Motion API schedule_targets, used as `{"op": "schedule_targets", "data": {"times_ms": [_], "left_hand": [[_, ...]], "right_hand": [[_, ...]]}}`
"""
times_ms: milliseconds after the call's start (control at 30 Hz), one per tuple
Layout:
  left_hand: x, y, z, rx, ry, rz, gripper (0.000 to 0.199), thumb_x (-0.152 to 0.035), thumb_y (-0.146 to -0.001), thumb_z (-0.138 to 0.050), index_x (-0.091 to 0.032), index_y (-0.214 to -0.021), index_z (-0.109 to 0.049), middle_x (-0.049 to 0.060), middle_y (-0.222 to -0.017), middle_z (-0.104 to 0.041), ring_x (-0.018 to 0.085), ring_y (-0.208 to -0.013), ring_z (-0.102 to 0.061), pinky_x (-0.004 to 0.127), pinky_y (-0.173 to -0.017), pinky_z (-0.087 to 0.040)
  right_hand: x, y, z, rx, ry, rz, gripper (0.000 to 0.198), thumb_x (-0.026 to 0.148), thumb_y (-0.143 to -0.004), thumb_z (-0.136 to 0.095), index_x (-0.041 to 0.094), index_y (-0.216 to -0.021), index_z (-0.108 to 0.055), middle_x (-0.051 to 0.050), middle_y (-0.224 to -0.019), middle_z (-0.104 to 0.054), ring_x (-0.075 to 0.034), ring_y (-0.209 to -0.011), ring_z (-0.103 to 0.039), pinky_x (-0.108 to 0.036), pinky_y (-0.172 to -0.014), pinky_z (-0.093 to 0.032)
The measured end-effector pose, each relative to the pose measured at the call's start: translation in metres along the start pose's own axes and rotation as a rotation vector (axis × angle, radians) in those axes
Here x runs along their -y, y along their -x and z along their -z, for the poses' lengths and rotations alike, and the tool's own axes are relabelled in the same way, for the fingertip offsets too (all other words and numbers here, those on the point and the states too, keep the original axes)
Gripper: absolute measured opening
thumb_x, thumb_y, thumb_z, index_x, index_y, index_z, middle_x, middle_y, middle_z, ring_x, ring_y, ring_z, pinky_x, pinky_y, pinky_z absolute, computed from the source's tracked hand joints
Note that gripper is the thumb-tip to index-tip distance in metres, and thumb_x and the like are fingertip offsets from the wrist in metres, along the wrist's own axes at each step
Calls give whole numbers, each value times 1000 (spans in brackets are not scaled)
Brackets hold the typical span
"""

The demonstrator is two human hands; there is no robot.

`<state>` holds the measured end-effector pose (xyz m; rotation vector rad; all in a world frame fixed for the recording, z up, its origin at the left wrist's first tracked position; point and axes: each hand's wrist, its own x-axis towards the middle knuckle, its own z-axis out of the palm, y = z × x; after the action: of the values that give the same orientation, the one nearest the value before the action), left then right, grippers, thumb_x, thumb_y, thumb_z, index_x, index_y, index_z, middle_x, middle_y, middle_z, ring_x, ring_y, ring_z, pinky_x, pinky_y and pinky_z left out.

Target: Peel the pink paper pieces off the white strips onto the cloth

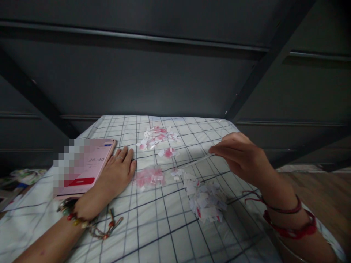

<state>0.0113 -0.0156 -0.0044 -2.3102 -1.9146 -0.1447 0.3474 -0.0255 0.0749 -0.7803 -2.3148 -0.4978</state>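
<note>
My left hand [117,173] lies flat on the checked cloth [153,226], its fingers stretched out beside a pink phone [94,170] whose lit screen shows a time. My right hand [241,155] is raised over the cloth's right side, thumb and fingers pinched on a thin pale stick [196,160]. The stick slants down to the left, toward a small bunch of paper scraps [177,174] and a loose patch of pink and white scraps [150,177]. Below it sits a larger heap of mostly white paper scraps [207,201].
Farther back lie a pile of white and pink scraps [157,137] and a small pink-centred cluster [169,152]. A dark panelled wall [153,80] rises behind the cloth. Wooden flooring [326,204] shows at the right, and cluttered items [24,177] at the far left.
</note>
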Motion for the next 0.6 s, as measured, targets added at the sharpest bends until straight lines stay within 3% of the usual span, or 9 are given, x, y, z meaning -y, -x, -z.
{"op": "schedule_targets", "data": {"times_ms": [233, 600], "left_hand": [[-1, 1, 1, 3, -31, -5, 52, -27, -92, -26, 0, -133, -45, 25, -140, -43, 35, -130, -41, 50, -105, -37], [-1, 0, 1, -18, -31, -24, 53, -28, -92, -25, 1, -131, -46, 26, -138, -44, 35, -129, -43, 49, -105, -36]], "right_hand": [[1, 0, 2, 3, -12, -1, 28, 3, -82, -46, 24, -91, -62, 1, -74, -67, -14, -71, -57, -30, -64, -46], [23, -13, -18, -109, 85, 63, 29, 0, -82, -46, 23, -90, -61, 1, -73, -67, -14, -73, -55, -30, -69, -44]]}}
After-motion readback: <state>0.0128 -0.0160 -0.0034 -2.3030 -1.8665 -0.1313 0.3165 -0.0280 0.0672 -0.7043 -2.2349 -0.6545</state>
